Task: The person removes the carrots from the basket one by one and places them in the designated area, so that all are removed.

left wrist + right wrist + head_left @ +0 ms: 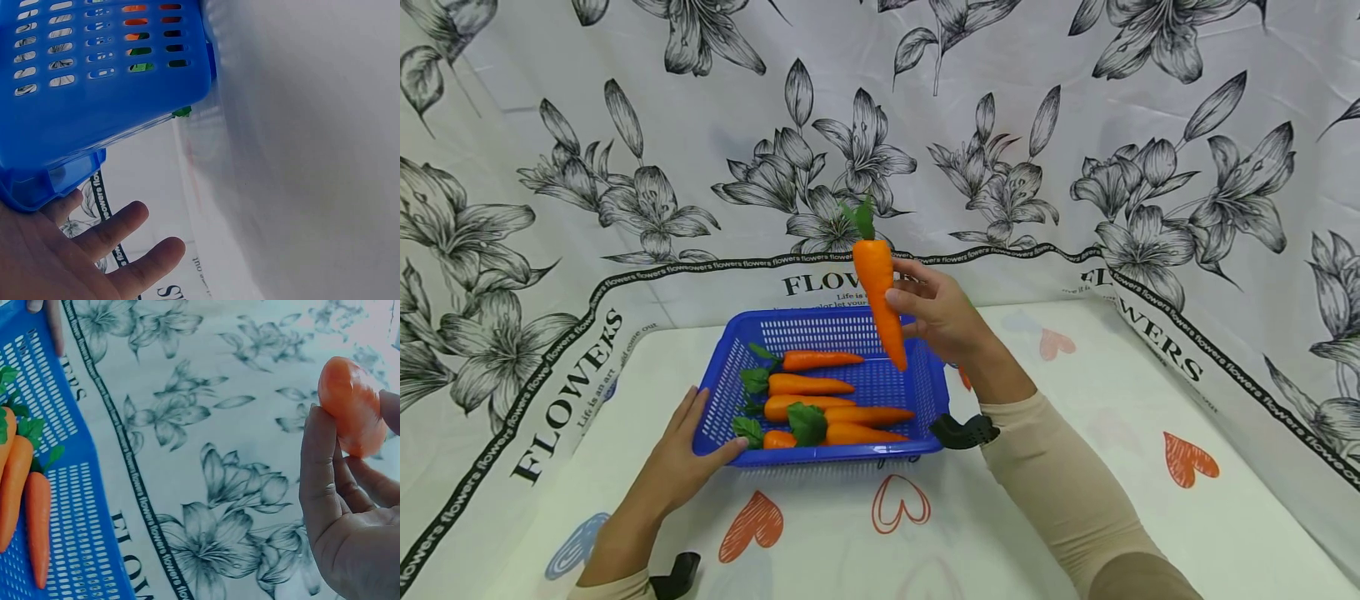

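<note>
"FLOWERS" in big print on white curtain (pixel 737 108), "Life is an art" underneath, "flowers" repeated along black band (pixel 760 263).

Near the left hand (pixel 683 456), green leaves (pixel 808 424) hide part of one carrot (pixel 779 440); behind the right hand (pixel 938 313), FLOWERS lettering (pixel 814 284) is partly covered; in the left-wrist view, the blue basket (pixel 94 120) above the fingers is cut off

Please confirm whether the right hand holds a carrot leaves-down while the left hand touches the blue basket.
Not quite: the leaves point up, not down, as the head view shows; the right hand does hold the carrot and the left hand touches the blue basket.
</note>
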{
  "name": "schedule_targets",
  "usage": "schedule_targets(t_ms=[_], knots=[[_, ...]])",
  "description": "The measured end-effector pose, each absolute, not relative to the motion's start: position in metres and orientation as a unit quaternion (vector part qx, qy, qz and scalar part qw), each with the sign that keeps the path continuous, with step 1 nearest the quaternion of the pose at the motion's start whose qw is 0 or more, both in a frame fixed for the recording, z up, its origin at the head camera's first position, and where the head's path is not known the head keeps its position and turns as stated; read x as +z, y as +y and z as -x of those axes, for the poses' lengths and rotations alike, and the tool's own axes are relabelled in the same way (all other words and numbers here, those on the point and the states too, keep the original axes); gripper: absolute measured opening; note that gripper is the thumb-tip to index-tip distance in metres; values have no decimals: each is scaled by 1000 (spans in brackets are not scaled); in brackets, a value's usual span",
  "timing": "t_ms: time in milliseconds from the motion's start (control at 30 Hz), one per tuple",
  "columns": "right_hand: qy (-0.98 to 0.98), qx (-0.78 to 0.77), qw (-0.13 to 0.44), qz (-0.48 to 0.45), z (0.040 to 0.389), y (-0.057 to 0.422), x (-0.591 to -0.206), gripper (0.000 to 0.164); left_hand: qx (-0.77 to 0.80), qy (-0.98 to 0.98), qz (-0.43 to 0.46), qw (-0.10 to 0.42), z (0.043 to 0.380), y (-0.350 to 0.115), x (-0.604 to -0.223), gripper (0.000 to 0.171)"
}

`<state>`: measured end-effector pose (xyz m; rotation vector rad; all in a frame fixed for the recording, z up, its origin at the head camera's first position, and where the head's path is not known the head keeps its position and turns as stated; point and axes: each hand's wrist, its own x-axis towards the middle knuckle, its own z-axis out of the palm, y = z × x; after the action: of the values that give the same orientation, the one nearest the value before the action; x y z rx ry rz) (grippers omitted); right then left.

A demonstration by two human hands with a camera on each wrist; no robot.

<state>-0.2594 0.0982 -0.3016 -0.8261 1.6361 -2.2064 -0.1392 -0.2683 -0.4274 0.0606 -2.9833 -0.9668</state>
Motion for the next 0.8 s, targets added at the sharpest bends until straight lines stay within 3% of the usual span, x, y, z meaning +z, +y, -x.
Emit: schedule_targets(t_ms=[233,800], knots=[[565,-766,113,286,251,112,-298,71,-306,-952,-19,0,139,-267,-427,102],[564,-775,57,280,244,145,-294,54,-303,-953,-25,-8,139,-265,-424,102]])
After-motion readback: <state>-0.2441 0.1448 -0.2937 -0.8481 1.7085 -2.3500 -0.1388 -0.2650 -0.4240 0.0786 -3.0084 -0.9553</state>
